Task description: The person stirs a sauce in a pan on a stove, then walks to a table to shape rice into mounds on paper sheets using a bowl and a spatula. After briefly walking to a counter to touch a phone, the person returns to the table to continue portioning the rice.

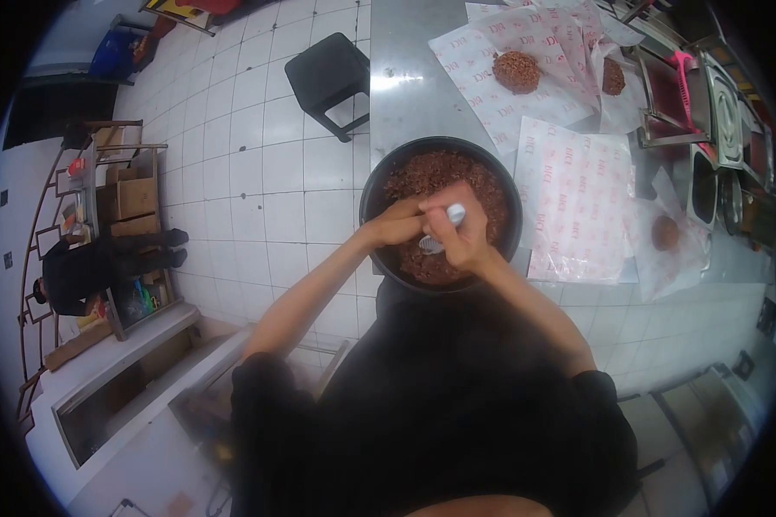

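Observation:
A black round bowl (379,185) full of brown crumbly mixture (431,172) sits at the near edge of a steel counter. Over its middle, my right hand (459,233) is closed around a white scoop (444,226), its handle end poking up past my fingers. My left hand (394,226) reaches in from the left, fingers together and touching the scoop's head. What is inside the scoop is hidden by both hands.
Printed white paper sheets (578,189) lie right of the bowl, and three carry a brown ball: one (516,71), another (613,77), a third (665,233). Metal trays (677,103) line the right edge. A black stool (329,77) stands on the tiled floor; a person sits far left (103,267).

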